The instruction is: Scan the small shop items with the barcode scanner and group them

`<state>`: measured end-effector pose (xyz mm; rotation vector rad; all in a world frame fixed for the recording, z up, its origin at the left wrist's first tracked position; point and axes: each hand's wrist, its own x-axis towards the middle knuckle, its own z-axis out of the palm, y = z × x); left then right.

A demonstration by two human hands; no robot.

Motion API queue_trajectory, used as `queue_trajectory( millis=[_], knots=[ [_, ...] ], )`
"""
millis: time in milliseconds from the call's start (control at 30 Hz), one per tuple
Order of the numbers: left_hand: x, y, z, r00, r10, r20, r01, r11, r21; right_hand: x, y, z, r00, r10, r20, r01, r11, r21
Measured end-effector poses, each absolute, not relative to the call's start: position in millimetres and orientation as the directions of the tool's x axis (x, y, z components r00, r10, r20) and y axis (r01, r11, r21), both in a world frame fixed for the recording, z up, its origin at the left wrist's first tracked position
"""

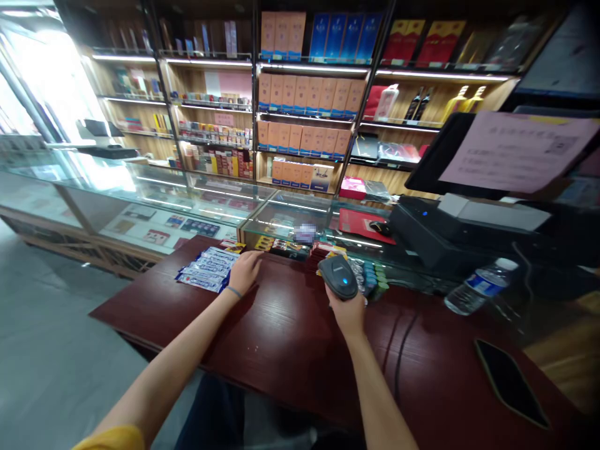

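Note:
My right hand (349,312) is wrapped round the handle of a black barcode scanner (338,275), held up over the table with a blue light lit on its head. My left hand (246,272) rests on the dark red table (276,337), fingers stretched forward and nothing visible held in them. Right beside it, touching or nearly so, lies a spread of blue and white packets (209,269) in a row. Behind the scanner stand a stack of red packs (321,253) and several blue and green rolls (372,278), partly hidden by the scanner and my hand.
A water bottle (480,287) and a phone (510,381) lie on the right, near a black cable (400,350). A black checkout machine (469,231) carries a pink paper sheet (518,150). Glass display counters (187,200) run behind the table, below stocked shelves.

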<state>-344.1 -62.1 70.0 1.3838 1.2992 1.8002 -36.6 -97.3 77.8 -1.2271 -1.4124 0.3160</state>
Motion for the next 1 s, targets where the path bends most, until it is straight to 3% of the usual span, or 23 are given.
queue_trajectory(
  millis=[167,300,433,600,767,1000],
  knots=[
    [-393.1,-82.7,58.4,-0.425,0.794,0.435,0.241,-0.364,0.9,-57.5,-102.6,66.0,0.142,0.806,0.575,0.481,0.451,-0.752],
    [-427.5,-94.4,48.3,-0.386,0.783,0.489,0.42,-0.322,0.848,-61.8,-108.0,60.3,0.095,0.807,0.583,0.527,0.457,-0.717],
    [-474.2,-113.5,36.8,-0.256,0.794,0.551,0.666,-0.268,0.696,-59.7,-107.7,52.9,0.066,0.813,0.579,0.535,0.461,-0.708],
    [-521.2,-143.1,22.1,-0.025,0.866,0.5,0.901,-0.198,0.387,-57.8,-105.5,42.6,0.049,0.795,0.605,0.554,0.482,-0.679],
    [-522.9,-148.3,16.9,0.046,0.896,0.442,0.972,-0.143,0.187,-56.9,-109.2,34.9,0.004,0.781,0.624,0.583,0.506,-0.636],
    [-515.3,-155.9,31.5,0.067,0.887,0.456,0.972,-0.161,0.171,-54.6,-109.8,29.8,0.016,0.767,0.641,0.581,0.515,-0.631]
  ],
)
